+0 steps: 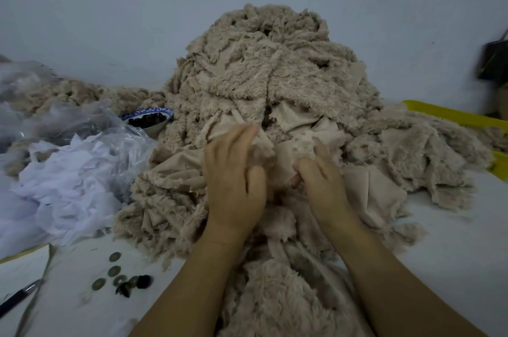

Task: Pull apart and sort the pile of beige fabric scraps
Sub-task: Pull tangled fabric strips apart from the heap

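While both forearms reach in from the bottom edge over a flattened fleece sheet (275,301) that spills toward the viewer, the left hand (233,180) and the right hand (324,185) meet at the near foot of the pile of beige fabric scraps (269,69). They lie side by side, close together but not touching. Each hand has its fingers curled into the fabric. Between them they grip one smooth-backed scrap (279,156), the left hand on its left edge and the right hand on its right edge. Motion blur hides exactly how the fingertips pinch.

The scrap lies straight ahead of both hands, so neither is clearly nearer, though the left fingers reach slightly farther up the slope. Its long axis appears to run away from the viewer, with the far end tucked under overlapping pieces. Freeing it therefore probably calls for a pull toward the body or outward to either side, not a lift.

Beyond the hands the pile rises steeply on the white table (453,240) to a peak against the pale wall (110,6). To the left of the pile lie coins (114,270), white scraps (71,180) and a patterned bowl (154,127) that touches the pile's edge. A yellow tray (450,114) shows behind the right-hand spill.
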`<state>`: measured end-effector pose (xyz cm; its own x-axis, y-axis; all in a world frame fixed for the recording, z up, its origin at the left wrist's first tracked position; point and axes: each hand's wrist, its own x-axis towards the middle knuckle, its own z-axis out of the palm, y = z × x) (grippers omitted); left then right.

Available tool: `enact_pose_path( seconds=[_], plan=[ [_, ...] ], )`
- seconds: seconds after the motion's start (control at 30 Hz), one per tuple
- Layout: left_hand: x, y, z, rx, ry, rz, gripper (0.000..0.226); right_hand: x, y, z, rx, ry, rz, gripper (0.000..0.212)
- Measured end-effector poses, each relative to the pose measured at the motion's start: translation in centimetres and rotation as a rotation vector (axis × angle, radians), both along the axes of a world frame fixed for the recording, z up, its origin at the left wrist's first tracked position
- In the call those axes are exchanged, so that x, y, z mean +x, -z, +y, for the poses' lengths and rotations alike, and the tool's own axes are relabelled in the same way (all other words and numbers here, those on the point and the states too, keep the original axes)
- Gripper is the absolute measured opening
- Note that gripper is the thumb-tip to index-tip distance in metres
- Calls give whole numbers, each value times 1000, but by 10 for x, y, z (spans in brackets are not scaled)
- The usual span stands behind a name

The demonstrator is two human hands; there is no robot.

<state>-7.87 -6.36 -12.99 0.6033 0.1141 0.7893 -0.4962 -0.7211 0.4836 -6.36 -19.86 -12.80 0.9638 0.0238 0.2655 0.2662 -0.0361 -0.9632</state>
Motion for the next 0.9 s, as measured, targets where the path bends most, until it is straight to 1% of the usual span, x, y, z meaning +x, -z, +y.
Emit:
enact_pose_path(
  seconds=[0.03,0.07,0.1,0.13,0.17,0.2,0.23,0.3,0.33,0.37,0.4,0.43,0.47,0.5,0.53,0.57,0.6,0.63,0.67,0.7,0.73,0.77,0.8,0.83,0.87,0.9],
  plan=[
    [0,0,-2,38,110,77,56,0,0,-1,16,9,-61,21],
    [0,0,-5,57,217,202,54,0,0,-1,6,24,-136,22],
    [2,3,-8,75,279,297,47,0,-1,-2,-32,35,-221,23],
    [4,6,-11,103,267,309,31,0,-1,-1,-102,36,-298,23],
    [6,7,-12,90,230,272,11,2,0,1,-181,41,-357,20],
    [7,7,-11,37,192,228,9,3,1,3,-245,47,-399,20],
    [8,8,-9,-33,166,207,14,5,2,3,-270,53,-411,19],
    [6,5,-4,-218,191,219,19,14,8,-2,-249,41,-378,19],
    [5,4,-2,-301,216,222,21,17,11,-5,-270,27,-339,26],
    [4,2,-1,-369,241,211,22,22,14,-9,-351,25,-294,34],
    [1,-1,-2,-407,269,201,23,27,19,-12,-451,12,-245,37],
    [-1,-2,-4,-420,298,184,23,30,23,-15,-550,11,-210,29],
    [-3,-3,-6,-426,309,173,22,31,25,-16,-614,17,-171,13],
    [-3,-4,-8,-440,313,167,21,32,26,-17,-622,51,-146,15],
    [-4,-3,-8,-460,297,167,21,34,27,-19,-591,93,-119,24],
    [-3,-2,-7,-473,256,165,22,33,24,-21,-516,151,-90,27],
    [-1,0,-4,-480,198,164,23,32,19,-22,-369,193,-52,24],
    [1,1,-2,-476,149,164,23,30,13,-23,-164,170,9,21],
    [3,3,0,-452,121,168,22,26,5,-21,81,70,87,21],
    [5,4,1,-398,108,169,18,22,0,-18,274,-71,156,24],
    [6,4,0,-316,98,162,13,18,-3,-14,316,-189,155,28],
    [6,4,-1,-222,107,147,9,13,-2,-9,233,-273,111,33],
    [7,6,-3,-143,152,142,7,8,0,-4,118,-302,70,35],
    [7,8,-4,-93,211,155,10,4,4,0,34,-282,48,33],
    [7,8,-4,-82,261,178,16,4,6,1,38,-243,70,29],
    [6,7,-3,-122,296,203,21,6,7,0,109,-208,127,26]
  ],
)
